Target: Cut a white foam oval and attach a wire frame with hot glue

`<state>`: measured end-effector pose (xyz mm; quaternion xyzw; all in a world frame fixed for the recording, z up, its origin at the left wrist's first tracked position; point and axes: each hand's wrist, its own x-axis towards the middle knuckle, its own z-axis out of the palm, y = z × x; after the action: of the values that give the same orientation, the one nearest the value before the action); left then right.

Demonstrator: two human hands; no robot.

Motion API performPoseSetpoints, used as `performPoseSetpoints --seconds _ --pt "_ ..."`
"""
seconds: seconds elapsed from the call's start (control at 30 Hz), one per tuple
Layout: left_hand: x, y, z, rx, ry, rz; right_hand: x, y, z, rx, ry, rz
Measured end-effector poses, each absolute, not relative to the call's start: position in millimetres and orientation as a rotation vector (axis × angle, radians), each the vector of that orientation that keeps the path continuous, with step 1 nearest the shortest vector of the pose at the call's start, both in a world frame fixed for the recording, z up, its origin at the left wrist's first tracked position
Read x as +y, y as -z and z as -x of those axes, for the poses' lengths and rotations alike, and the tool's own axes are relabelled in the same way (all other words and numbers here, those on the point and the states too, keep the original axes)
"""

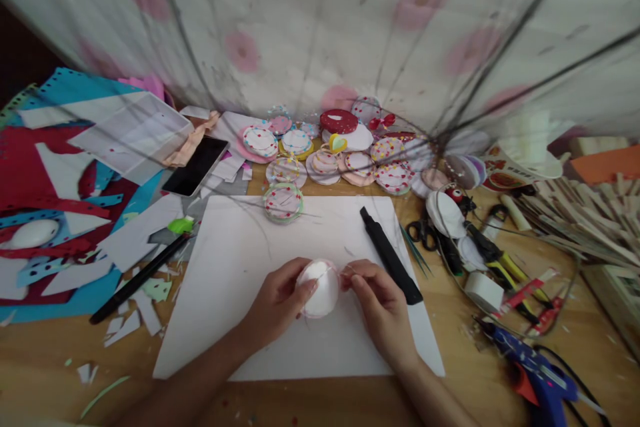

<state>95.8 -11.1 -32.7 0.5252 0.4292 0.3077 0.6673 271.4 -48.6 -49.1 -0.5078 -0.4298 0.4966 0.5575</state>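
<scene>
"Holding what, the left hand (285,297)?"

"A round white disc (320,290) with a pinkish rim. The thumb lies across its face and the fingers curl behind it, so the hand is closed on the edge."

"And the right hand (380,297)?"

"Just beside the disc, thumb and fingertips pinched together. They seem to have a thin reddish strand (347,271), though it's too fine to make out well."

"Where is all this?"

"Above the near half of a large white sheet (230,247) on a wooden table (300,407). On the sheet's right side a black tool (390,253) lies aslant, its lower end by the sheet's edge. At the far edge sits a dotted disc (283,201) with a green rim."

"Anything past that?"

"A cluster of decorated discs (360,165), some dotted red, blue or yellow. To the left, a phone (197,165) and a black pen-like stick (135,280) among coloured paper scraps (75,213)."

"To the right?"

"Black-handled scissors (423,235), yellow-and-black pliers (493,259), and nearest the viewer a blue glue gun (535,367)."
</scene>
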Motion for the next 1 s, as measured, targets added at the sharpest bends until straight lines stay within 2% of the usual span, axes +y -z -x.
performPoseSetpoints --seconds 0.07,0.27,0.73,1.0 --pt "-9.4 33.6 -96.4 0.922 -0.703 -1.044 -47.0 52.0 -273.9 -0.916 -1.12 1.267" --pt "-7.7 37.5 -97.0 0.872 -0.774 -0.915 -47.0 57.0 -275.6 -0.582 -1.247 1.203" --pt "-10.7 39.1 -95.4 0.777 -0.78 -0.774 -50.8 52.4 -267.7 -0.702 -1.348 1.135" --pt "-8.6 44.9 -93.0 0.883 -0.777 -0.78 -53.7 48.3 -270.7 -0.843 -1.44 0.966"
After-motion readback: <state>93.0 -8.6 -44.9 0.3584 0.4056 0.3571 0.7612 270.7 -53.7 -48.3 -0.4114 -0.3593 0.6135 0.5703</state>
